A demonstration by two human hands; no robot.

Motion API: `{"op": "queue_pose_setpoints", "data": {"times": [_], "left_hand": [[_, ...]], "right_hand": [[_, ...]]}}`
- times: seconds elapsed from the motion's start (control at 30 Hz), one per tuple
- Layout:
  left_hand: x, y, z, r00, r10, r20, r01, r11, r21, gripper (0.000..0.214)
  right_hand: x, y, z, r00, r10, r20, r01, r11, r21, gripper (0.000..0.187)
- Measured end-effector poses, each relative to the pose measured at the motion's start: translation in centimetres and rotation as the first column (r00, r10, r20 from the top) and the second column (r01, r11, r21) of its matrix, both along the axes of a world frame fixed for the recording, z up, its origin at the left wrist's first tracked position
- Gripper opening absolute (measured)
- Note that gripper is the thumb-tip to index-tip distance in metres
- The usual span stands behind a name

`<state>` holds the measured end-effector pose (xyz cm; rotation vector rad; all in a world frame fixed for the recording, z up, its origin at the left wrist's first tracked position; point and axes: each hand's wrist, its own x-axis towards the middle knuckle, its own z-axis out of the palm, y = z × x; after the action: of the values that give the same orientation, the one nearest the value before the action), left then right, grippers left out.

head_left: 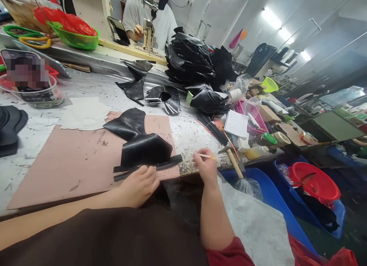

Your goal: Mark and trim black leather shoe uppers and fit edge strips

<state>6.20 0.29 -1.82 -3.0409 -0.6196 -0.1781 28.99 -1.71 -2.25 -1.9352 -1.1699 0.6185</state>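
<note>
A black leather piece (146, 149) lies folded over a pink board (83, 159) on the worktable. Along its near edge runs a narrow black strip (169, 162) that looks like a zipper. My left hand (143, 185) presses this strip with its fingers bent and close together at the board's front edge. To the right, just off the board, my right hand (207, 166) pinches a slim white pen-like stick (204, 155). Its thin tip points left, and its other end looks yellowish. The stick is apart from the leather.
White paper pieces (86, 113) lie at the board's far left. Black leather parts are heaped (189, 59) at the back. A wooden-handled hammer (235, 163) rests at the table's right edge, above a blue bin (263, 185). Across the table, a person sits behind a sewing machine (149, 34).
</note>
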Motion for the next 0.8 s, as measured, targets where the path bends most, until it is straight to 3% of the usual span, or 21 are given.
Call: {"op": "queue_pose_setpoints", "data": {"times": [0.1, 0.2, 0.3, 0.4, 0.8], "left_hand": [[-0.2, -0.4, -1.1, 0.999, -0.007, -0.053, 0.011, 0.997, 0.074, 0.023], [-0.6, -0.6, -1.8, 1.0, -0.023, -0.015, 0.025, 0.988, 0.152, 0.022], [-0.7, -0.7, -2.3, 1.0, -0.013, -0.001, 0.012, 0.981, 0.194, 0.02], [-0.7, -0.7, -2.5, 1.0, -0.008, -0.002, 0.008, 0.976, 0.217, 0.019], [-0.7, -0.7, -2.4, 0.999, -0.021, 0.029, 0.013, 0.969, 0.247, 0.016]], "right_hand": [[-3.4, -0.8, -0.9, 0.921, 0.242, -0.304, -0.192, 0.964, 0.186, 0.021], [-6.1, -1.2, -2.4, 0.897, 0.39, -0.209, -0.338, 0.909, 0.245, 0.022], [-7.1, -1.3, -3.5, 0.924, 0.376, 0.067, -0.38, 0.884, 0.271, 0.024], [-7.0, -1.1, -3.8, 0.906, 0.362, 0.221, -0.412, 0.873, 0.26, 0.027], [-7.1, -1.0, -3.0, 0.855, 0.342, 0.389, -0.45, 0.863, 0.231, 0.031]]}}
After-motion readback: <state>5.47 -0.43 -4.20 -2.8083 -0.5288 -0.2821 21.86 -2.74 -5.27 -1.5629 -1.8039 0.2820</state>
